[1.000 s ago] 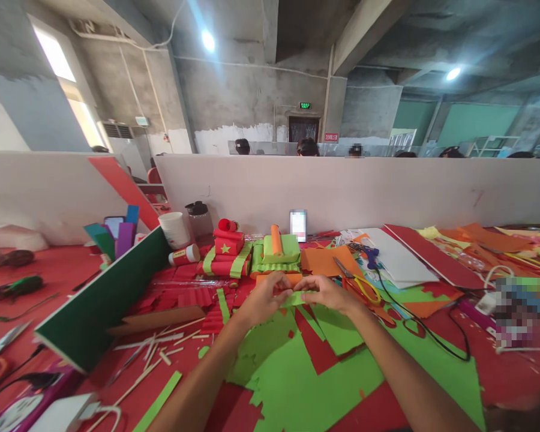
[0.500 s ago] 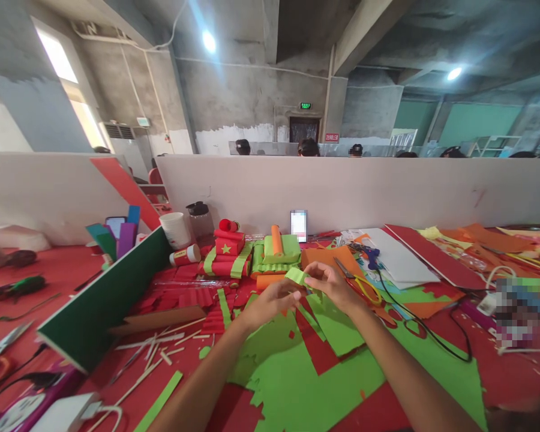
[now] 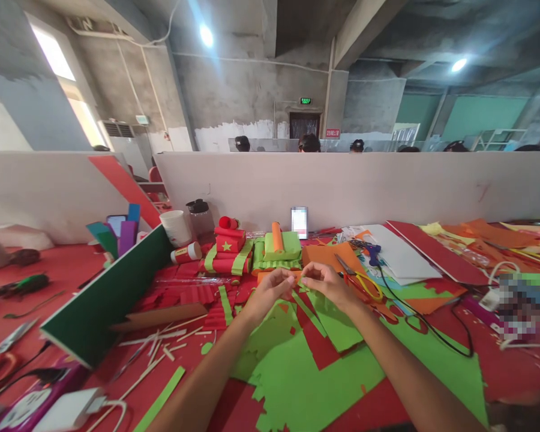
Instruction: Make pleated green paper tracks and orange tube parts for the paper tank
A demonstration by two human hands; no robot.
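Note:
My left hand [image 3: 266, 292] and my right hand [image 3: 327, 285] meet over the red table, fingertips pinched together on a small strip of green paper [image 3: 297, 281]. Just beyond the hands lies an orange paper roll [image 3: 265, 276]. Behind it stand a green paper tank with an orange barrel [image 3: 279, 247] and a red paper tank with a yellow star [image 3: 227, 251]. Under my forearms lie large green paper sheets [image 3: 306, 384] and red scraps.
Scissors with yellow handles [image 3: 360, 279] and a blue glue gun [image 3: 369, 252] with a black cord lie to the right. A green board [image 3: 103, 297] leans at the left, near a white cup [image 3: 175, 228] and a glue stick [image 3: 185, 253]. A phone [image 3: 299, 222] leans on the white partition [image 3: 387, 186].
The hands parted briefly, the right lifting the green strip, then came back together pinching it between both sets of fingertips. The view shifted slightly downward.

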